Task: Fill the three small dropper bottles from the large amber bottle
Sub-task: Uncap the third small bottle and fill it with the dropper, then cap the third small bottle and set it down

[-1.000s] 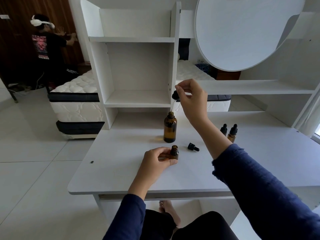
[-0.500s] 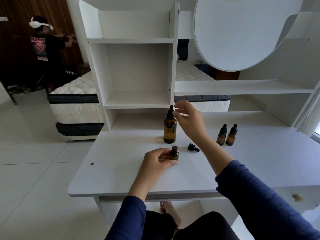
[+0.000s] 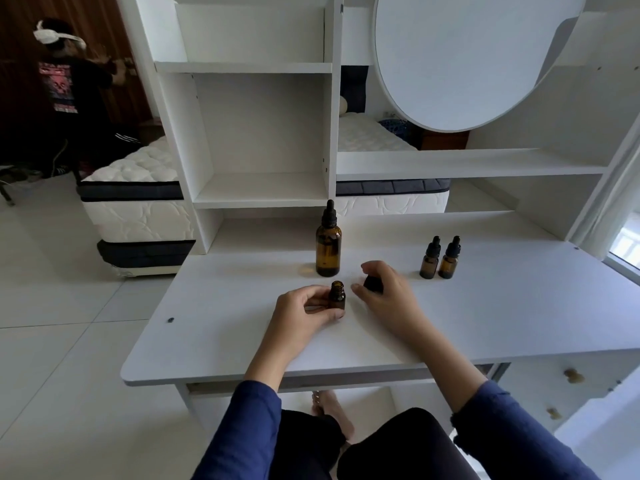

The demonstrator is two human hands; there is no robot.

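Your left hand [image 3: 304,308] is clamped on the open small bottle [image 3: 337,296], upright on the bench [image 3: 225,306] at centre frame, neck bare. Your right hand [image 3: 384,289] is just right of it, fingers closed on its black dropper cap [image 3: 373,284]. Cap lies right of the neck and about level with it; its glass tube is hidden, so axis unclear. Right hand does the capping. Large bottle [image 3: 328,244] stands capped just behind; two capped small bottles [image 3: 439,259] sit well right.
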